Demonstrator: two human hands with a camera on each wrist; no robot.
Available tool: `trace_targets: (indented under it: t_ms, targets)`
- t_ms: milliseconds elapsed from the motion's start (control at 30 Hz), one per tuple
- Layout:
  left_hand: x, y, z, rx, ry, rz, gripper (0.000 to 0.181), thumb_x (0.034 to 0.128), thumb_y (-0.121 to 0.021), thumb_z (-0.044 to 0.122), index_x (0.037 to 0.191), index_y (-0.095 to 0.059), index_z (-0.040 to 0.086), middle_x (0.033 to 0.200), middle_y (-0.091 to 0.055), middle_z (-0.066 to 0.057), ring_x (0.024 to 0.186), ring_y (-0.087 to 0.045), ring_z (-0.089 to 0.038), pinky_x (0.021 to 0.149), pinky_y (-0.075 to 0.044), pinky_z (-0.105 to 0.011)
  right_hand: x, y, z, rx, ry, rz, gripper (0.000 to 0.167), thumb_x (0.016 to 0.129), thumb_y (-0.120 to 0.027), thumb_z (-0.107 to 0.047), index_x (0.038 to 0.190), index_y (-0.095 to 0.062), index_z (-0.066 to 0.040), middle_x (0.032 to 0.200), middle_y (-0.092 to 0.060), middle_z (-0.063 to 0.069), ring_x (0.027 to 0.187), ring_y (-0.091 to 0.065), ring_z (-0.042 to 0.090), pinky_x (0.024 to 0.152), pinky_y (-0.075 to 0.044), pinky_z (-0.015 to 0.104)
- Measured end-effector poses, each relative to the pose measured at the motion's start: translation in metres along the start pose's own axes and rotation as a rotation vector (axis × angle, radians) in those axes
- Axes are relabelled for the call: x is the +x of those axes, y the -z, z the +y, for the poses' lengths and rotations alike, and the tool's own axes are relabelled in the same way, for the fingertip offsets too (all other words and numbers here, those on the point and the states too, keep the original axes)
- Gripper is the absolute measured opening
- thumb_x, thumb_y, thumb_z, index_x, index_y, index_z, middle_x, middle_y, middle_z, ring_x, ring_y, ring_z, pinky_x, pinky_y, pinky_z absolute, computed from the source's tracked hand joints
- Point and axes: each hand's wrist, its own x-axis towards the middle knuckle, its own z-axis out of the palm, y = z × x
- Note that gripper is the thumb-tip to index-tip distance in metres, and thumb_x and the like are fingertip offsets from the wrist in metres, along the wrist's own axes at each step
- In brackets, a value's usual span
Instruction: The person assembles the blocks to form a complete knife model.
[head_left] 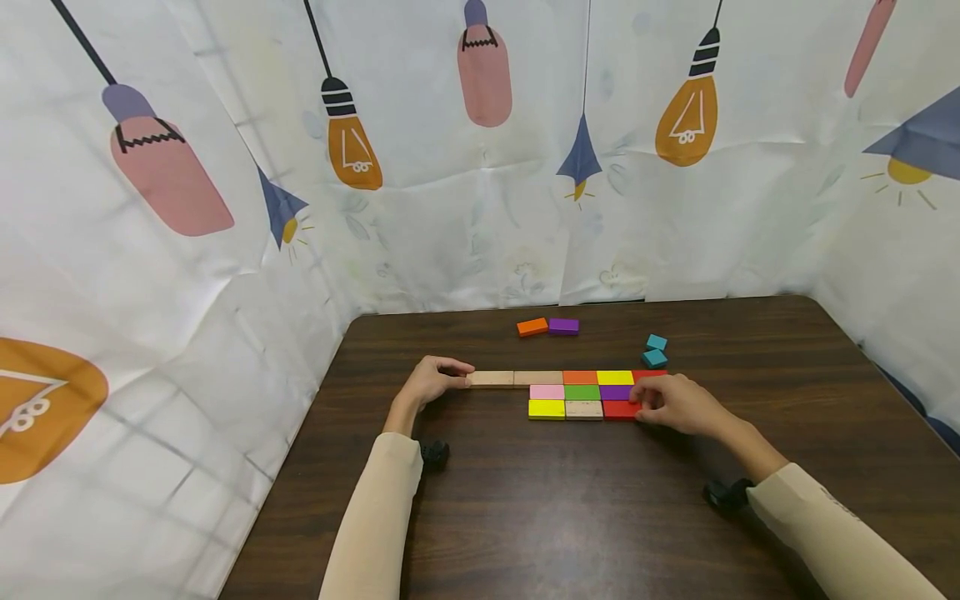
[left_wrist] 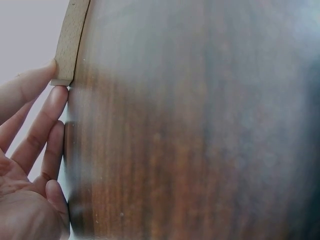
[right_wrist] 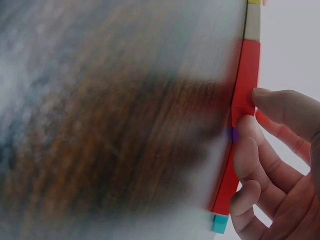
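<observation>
Flat coloured blocks lie edge to edge in three rows. The far row runs from two plain wooden blocks (head_left: 491, 380) through orange (head_left: 580, 377) and yellow (head_left: 615, 377) to red. Below come pink (head_left: 546, 392), green (head_left: 582, 392) and purple, then yellow, wood and a red block (head_left: 621, 410). My left hand (head_left: 427, 383) has its thumb and fingertips at the leftmost wooden block's free end, thumb against its edge in the left wrist view. At the near row's right end, my right hand (head_left: 678, 404) pinches the red block (right_wrist: 246, 75), partly covering neighbouring blocks.
Behind the rows lie an orange block (head_left: 532, 327) and a purple block (head_left: 564, 327) side by side. Two teal blocks (head_left: 655, 358) sit at the back right. A patterned cloth (head_left: 480, 250) hangs behind the dark wooden table (head_left: 525, 508).
</observation>
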Motion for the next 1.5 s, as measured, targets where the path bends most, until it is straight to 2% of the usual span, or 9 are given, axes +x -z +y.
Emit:
trace_targets:
  t_ms: [700, 1000, 1233, 1500]
  targets:
    - [-0.002, 0.000, 0.001, -0.001, -0.009, 0.003, 0.024, 0.0899, -0.080, 0.017, 0.114, -0.081, 0.018, 0.119, -0.073, -0.005, 0.107, -0.065, -0.024, 0.102, -0.050, -0.048, 0.004, -0.002, 0.006, 0.042, 0.029, -0.019, 0.018, 0.089, -0.080, -0.020, 0.102, -0.070, -0.013, 0.075, -0.057, -0.008, 0.066, -0.051, 0.007, 0.061, -0.045, 0.023]
    - [-0.002, 0.000, 0.001, 0.014, -0.016, -0.005, 0.023, 0.0901, -0.080, 0.018, 0.113, -0.081, 0.019, 0.120, -0.073, -0.005, 0.110, -0.064, -0.025, 0.102, -0.050, -0.050, 0.011, 0.015, 0.003, 0.076, 0.014, -0.079, 0.021, 0.090, -0.080, -0.023, 0.106, -0.071, -0.011, 0.079, -0.060, -0.005, 0.072, -0.055, 0.012, 0.064, -0.050, 0.023]
    - [-0.002, 0.001, 0.000, 0.010, -0.015, -0.001, 0.024, 0.0898, -0.081, 0.018, 0.113, -0.081, 0.019, 0.119, -0.073, -0.005, 0.109, -0.064, -0.024, 0.102, -0.050, -0.049, 0.037, 0.034, -0.004, 0.067, 0.060, -0.030, 0.026, 0.091, -0.079, -0.020, 0.111, -0.070, -0.006, 0.082, -0.063, -0.004, 0.077, -0.057, 0.014, 0.071, -0.052, 0.026]
    - [-0.001, 0.000, 0.001, 0.010, -0.020, -0.002, 0.024, 0.0902, -0.080, 0.018, 0.114, -0.081, 0.018, 0.120, -0.073, -0.005, 0.111, -0.064, -0.025, 0.102, -0.049, -0.050, 0.087, 0.033, 0.002, 0.142, 0.020, 0.017, 0.033, 0.095, -0.075, -0.019, 0.121, -0.067, -0.001, 0.086, -0.065, 0.003, 0.076, -0.060, 0.019, 0.073, -0.054, 0.031]
